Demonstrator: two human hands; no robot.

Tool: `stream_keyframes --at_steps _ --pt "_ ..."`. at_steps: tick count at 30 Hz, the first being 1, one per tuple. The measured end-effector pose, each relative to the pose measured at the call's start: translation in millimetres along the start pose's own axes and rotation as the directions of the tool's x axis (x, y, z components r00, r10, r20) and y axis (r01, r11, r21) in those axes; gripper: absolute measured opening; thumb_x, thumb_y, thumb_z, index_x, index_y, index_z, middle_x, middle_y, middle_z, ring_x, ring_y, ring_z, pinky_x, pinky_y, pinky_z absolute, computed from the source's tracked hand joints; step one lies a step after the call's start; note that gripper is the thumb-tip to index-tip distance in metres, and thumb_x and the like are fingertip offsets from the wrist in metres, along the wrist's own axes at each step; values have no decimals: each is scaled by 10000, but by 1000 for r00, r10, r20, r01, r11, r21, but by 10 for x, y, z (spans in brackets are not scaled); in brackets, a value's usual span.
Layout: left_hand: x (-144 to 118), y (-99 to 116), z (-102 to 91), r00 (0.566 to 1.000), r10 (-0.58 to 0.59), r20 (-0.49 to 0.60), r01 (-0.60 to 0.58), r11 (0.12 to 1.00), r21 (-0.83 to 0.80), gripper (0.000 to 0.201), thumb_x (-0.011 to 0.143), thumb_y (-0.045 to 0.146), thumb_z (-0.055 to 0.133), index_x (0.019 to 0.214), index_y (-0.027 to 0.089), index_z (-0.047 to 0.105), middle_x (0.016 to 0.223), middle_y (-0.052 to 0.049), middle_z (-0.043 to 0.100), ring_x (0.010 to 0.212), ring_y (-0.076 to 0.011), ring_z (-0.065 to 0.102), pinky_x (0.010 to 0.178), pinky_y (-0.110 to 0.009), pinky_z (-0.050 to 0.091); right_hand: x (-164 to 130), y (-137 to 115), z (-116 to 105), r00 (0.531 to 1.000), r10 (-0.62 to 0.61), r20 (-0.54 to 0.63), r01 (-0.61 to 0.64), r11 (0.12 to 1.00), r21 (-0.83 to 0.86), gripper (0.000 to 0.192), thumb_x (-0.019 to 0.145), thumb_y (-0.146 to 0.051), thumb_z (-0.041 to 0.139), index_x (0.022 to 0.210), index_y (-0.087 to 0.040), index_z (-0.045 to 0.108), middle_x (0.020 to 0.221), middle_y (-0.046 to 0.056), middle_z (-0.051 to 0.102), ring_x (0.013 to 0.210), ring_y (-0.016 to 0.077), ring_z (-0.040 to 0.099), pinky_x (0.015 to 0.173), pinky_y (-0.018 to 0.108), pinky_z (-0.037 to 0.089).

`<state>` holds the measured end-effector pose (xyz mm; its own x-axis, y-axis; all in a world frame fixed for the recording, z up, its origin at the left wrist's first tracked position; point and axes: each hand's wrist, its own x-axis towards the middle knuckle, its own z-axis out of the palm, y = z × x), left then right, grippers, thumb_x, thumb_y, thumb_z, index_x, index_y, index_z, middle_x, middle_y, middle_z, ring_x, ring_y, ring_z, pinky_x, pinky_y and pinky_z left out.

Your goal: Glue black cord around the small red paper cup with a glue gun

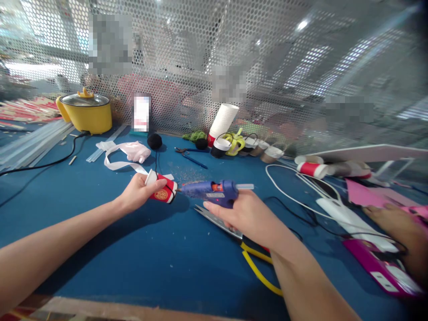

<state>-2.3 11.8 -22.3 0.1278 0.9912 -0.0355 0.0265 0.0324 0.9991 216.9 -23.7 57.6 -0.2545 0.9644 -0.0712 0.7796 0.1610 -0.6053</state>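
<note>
My left hand (pixel 135 196) is closed round a red and white paper cup (pixel 162 195) tipped on its side above the table. Black yarn (pixel 156 162) runs from the cup back to a black yarn ball (pixel 154 141), and a dark strand lies along the cup's right end. In my right hand (pixel 252 214) is a blue hot glue gun (pixel 205 190), its nozzle at that end of the cup. A clear glue stick (pixel 245 187) sticks out of its back. Large shears (pixel 217 220) with yellow handles lie under my right hand and forearm, partly hidden.
White ribbon (pixel 115 166), pliers (pixel 192 158), a stack of white cups (pixel 224 118) and several small cups stand or lie behind. A yellow pot (pixel 92 113) is back left. Cables, a white power strip (pixel 354 223) and another person's hand (pixel 384 218) are at right.
</note>
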Motion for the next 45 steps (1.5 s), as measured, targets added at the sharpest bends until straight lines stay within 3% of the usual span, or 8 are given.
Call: stream_keyframes --at_steps 12,20,31,45 --pt "-7 31 3 1000 -12 17 14 996 -92 282 644 397 669 706 123 698 590 -23 661 507 -104 530 463 -190 385 -12 0 0 998 -64 1 64 998 -29 272 747 -367 547 541 -204 475 387 -59 484 356 96 437 392 224 348" --pt "-18 29 1 995 102 -5 -101 993 57 287 658 391 642 593 112 648 516 4 588 481 -88 461 450 -190 350 -7 -4 -12 999 -36 -24 35 999 -28 309 743 -354 554 493 -205 451 372 -49 488 346 102 447 392 230 356" --pt "-73 38 1 981 193 31 -195 963 187 288 697 395 597 630 125 669 570 -21 625 520 -118 503 459 -203 387 13 1 -59 999 -6 -33 5 1000 -28 282 744 -360 553 521 -192 512 412 -27 538 370 114 491 411 231 395" --pt "-71 63 13 986 166 -4 -163 975 153 310 664 408 615 534 127 616 471 12 548 452 -82 423 413 -188 334 -13 -39 -56 997 -50 -61 45 996 -71 305 752 -326 546 482 -209 467 397 -36 508 411 127 493 465 249 395"
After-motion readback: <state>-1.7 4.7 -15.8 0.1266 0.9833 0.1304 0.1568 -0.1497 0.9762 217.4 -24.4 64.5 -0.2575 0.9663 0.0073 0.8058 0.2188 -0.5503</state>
